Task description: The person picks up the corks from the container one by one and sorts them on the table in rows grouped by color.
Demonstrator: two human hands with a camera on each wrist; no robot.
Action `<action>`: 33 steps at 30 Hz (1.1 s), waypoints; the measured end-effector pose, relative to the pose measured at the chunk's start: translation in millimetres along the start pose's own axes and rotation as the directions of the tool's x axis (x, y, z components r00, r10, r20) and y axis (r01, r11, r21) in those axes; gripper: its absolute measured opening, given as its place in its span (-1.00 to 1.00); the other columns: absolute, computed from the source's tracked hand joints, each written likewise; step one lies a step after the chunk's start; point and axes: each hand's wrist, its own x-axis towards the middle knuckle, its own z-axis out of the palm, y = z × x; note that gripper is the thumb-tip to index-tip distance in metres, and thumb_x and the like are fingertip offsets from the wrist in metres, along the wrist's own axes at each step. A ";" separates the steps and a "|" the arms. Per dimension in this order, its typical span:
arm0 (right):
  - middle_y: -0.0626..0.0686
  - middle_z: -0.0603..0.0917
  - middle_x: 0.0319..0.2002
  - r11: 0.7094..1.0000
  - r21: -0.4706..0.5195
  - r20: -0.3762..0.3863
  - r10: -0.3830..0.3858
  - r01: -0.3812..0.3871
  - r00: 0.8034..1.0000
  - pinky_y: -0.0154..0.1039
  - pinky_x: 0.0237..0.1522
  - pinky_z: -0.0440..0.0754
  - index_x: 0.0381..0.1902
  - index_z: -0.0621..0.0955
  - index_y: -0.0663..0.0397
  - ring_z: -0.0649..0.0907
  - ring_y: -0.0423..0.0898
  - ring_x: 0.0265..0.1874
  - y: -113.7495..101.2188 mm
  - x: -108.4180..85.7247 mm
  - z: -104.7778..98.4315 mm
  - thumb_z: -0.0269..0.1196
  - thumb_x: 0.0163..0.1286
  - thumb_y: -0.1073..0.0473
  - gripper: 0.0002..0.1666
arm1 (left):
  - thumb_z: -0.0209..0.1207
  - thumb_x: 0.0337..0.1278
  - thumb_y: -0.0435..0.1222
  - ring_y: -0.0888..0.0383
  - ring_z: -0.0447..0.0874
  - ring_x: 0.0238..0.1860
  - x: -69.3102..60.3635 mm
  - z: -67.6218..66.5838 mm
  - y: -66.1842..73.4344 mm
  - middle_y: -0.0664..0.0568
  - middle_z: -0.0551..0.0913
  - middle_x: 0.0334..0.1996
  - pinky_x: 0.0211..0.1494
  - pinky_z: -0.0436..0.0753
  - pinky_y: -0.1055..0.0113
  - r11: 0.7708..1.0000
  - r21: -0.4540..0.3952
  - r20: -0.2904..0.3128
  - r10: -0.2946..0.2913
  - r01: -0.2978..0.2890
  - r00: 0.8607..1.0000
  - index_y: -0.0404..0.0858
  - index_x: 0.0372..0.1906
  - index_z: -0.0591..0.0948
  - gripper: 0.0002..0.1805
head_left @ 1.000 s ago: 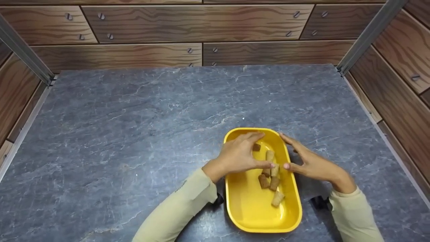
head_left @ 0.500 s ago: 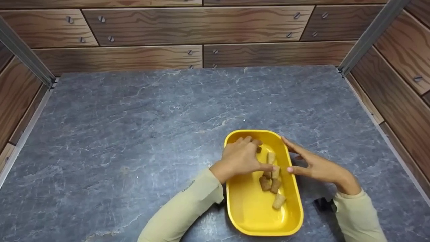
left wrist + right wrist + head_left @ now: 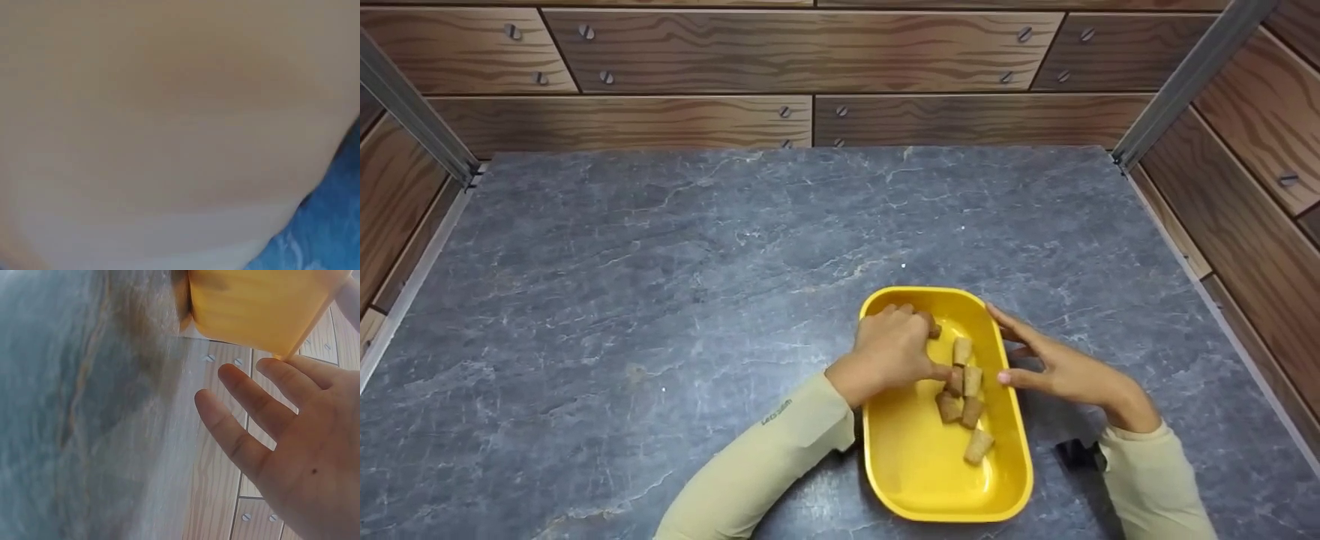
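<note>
A yellow oblong tray stands on the table at front right. Inside lie several short tapered pieces, cork-like, some pale tan and others darker brown. My left hand reaches over the left rim into the tray, fingers bent downward. A brown piece shows beside those fingers, and the thumb is at another. The left fingertips are hidden, so any hold is unclear. My right hand is at the tray's right side, fingers extended and spread; in the right wrist view they reach toward the tray wall.
Grey marbled tabletop surrounds the tray. Wood-patterned walls close off the back and both sides, with metal posts at the corners. A blurred beige surface fills most of the left wrist view.
My left hand has lowered into the tray and its fingers have bent more. The thumb has drawn back slightly. The right hand stays at the rim.
</note>
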 end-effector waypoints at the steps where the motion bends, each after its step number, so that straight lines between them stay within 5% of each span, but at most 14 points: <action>1: 0.45 0.16 0.40 1.000 0.008 0.003 0.002 -0.002 1.000 0.31 0.10 0.45 0.55 -0.16 -0.06 0.42 0.44 0.21 0.2 -0.1 -0.3 0.16 0.43 0.18 -0.04 | 0.35 -0.20 0.28 0.13 0.54 -0.12 -0.7 -0.9 -0.4 0.13 0.64 -0.10 -0.08 0.54 0.23 1.000 0.008 -0.003 0.004 -0.004 1.000 0.03 0.06 0.64 -0.33; 6: 0.45 0.13 0.41 0.999 0.040 0.032 0.006 -0.007 0.999 0.19 0.06 0.53 0.55 -0.19 -0.06 0.38 0.47 0.23 -0.3 1.2 -2.2 0.14 0.44 0.18 -0.04 | 0.37 -0.20 0.24 0.12 0.56 -0.14 -3.2 0.4 -3.4 0.13 0.69 -0.08 -0.14 0.53 0.27 0.995 0.092 -0.024 0.037 -0.035 0.999 0.11 0.10 0.63 -0.34; 12: 0.43 0.14 0.42 0.999 0.037 0.040 -0.002 0.000 0.999 -0.20 0.06 0.56 0.55 -0.20 -0.09 0.40 0.43 0.24 -1.8 3.1 -2.8 0.14 0.44 0.17 -0.03 | 0.34 -0.14 0.22 0.14 0.54 -0.18 -2.6 4.6 -5.3 0.12 0.68 -0.15 -0.23 0.51 0.28 0.982 0.191 -0.018 0.018 -0.014 1.000 0.14 0.12 0.61 -0.38; 19: 0.43 0.15 0.41 0.999 0.037 0.034 0.003 -0.005 0.999 -0.26 0.05 0.55 0.55 -0.20 -0.11 0.41 0.41 0.24 -2.1 1.9 -2.7 0.14 0.44 0.17 -0.03 | 0.28 -0.04 0.09 0.09 0.56 -0.22 -2.1 6.4 -5.1 0.07 0.68 -0.29 -0.27 0.54 0.22 0.968 0.252 -0.039 0.013 -0.003 0.999 -0.06 -0.27 0.74 -0.65; 27: 0.43 0.18 0.40 1.000 0.023 0.028 -0.010 0.009 1.000 -0.33 0.07 0.50 0.56 -0.18 -0.10 0.43 0.40 0.23 -0.6 2.4 -2.7 0.15 0.43 0.18 -0.03 | 0.28 -0.04 0.01 0.11 0.59 -0.17 -1.9 7.7 -6.0 0.08 0.71 -0.17 -0.25 0.53 0.24 0.979 0.205 -0.050 0.026 -0.016 0.998 0.23 0.11 0.62 -0.52; 33: 0.43 0.15 0.41 1.000 0.029 0.028 0.002 -0.002 1.000 -0.27 0.07 0.53 0.55 -0.18 -0.07 0.42 0.40 0.23 1.3 1.6 -2.2 0.15 0.44 0.18 -0.04 | 0.33 -0.06 0.08 0.14 0.62 -0.13 -2.4 7.8 -6.4 0.19 0.73 -0.09 -0.19 0.55 0.27 0.992 0.117 -0.065 0.054 -0.046 0.996 0.21 0.09 0.63 -0.50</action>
